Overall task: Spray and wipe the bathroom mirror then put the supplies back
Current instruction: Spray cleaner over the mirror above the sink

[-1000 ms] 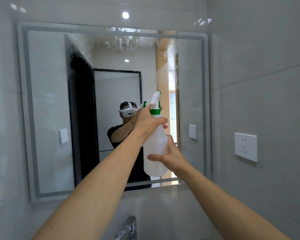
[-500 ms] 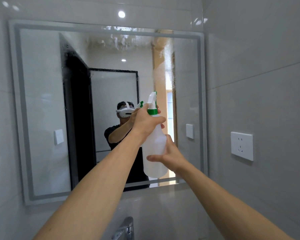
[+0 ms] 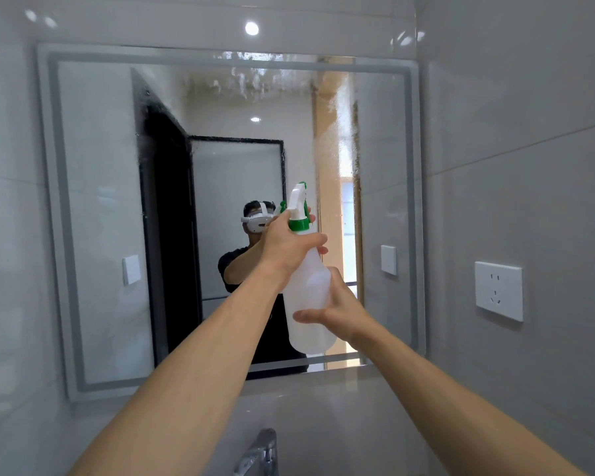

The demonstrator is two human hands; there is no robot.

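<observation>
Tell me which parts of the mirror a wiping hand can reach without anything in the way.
The mirror's whole left half, from its frosted border to the spray bottle, is unobstructed, as is the top band with the wet streaks. Lower centre-right is crowded: the left hand grips the bottle neck and the right hand steadies its body. The faucet stands below.

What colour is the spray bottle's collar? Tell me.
Green, on the spray bottle; clearest in the head view.
</observation>
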